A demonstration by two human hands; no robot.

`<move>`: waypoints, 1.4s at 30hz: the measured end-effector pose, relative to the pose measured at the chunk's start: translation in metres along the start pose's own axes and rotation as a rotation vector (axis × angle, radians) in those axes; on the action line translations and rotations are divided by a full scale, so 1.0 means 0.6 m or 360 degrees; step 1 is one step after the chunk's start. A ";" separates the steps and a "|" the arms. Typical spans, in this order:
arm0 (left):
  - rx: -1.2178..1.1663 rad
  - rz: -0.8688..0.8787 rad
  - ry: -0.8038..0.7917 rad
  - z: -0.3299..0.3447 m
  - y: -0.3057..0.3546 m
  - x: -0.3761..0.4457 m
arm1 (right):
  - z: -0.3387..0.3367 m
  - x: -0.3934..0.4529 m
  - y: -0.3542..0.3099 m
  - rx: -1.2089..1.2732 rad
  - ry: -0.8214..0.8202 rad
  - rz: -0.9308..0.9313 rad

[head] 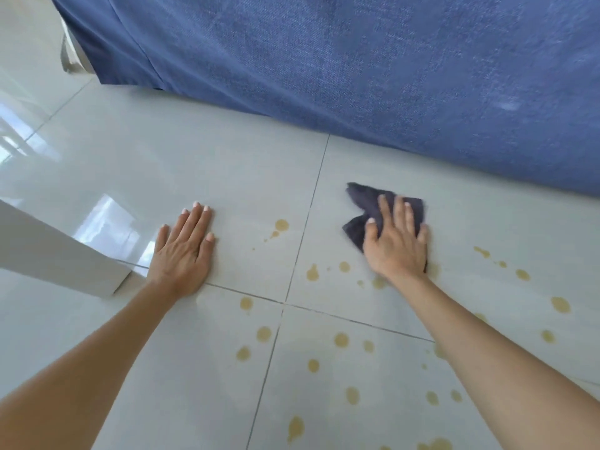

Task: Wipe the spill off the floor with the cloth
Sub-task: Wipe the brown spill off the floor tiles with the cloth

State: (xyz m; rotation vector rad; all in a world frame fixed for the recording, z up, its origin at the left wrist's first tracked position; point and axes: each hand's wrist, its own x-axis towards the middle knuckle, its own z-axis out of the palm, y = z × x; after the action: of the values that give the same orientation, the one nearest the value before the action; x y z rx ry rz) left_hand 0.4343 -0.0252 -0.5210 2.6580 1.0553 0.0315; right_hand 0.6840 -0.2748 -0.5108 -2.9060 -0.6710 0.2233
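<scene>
White and shiny, a box-like thing (55,254) is seen at the left edge of the frame. Just beside it, the left hand (183,251) is laid flat on the floor (227,177), open, with nothing held in its grip. That hand could slide if weight is put on wet tile.

Yellow drops of the spill (341,339) are dotted across the middle and lower part of the frame. None look wiped yet.

Right of the middle, the dark cloth (367,203) is pressed onto the floor under the flat right hand (397,245); it is not clenched. The cloth is bunched small, so drops could be smeared or missed. Blue fabric (357,60) hanging at the top could be stained if the cloth is pushed too far.
</scene>
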 end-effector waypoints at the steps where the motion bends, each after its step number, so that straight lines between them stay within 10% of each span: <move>1: -0.0003 -0.0004 0.0006 0.001 -0.003 -0.008 | -0.001 0.004 0.005 0.0001 0.0020 0.0112; 10: -0.0022 0.0030 0.0066 0.004 -0.005 -0.009 | 0.004 0.055 -0.067 0.0053 -0.0006 0.0377; 23: -0.0009 0.0029 0.0080 0.003 -0.003 -0.005 | 0.063 -0.040 -0.328 0.0057 -0.0052 -0.0594; 33: -0.0034 -0.0029 0.0006 -0.002 0.003 -0.038 | 0.055 -0.163 -0.209 -0.0004 -0.0122 -0.0859; 42: -0.0038 -0.0016 0.0032 -0.001 -0.028 -0.180 | 0.030 -0.136 -0.092 -0.0187 0.0008 -0.0237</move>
State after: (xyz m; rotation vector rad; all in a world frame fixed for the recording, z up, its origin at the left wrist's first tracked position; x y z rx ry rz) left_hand 0.3437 -0.0866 -0.5157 2.6363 1.0680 0.0686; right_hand 0.5853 -0.2602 -0.5093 -2.9472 -0.9246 0.1640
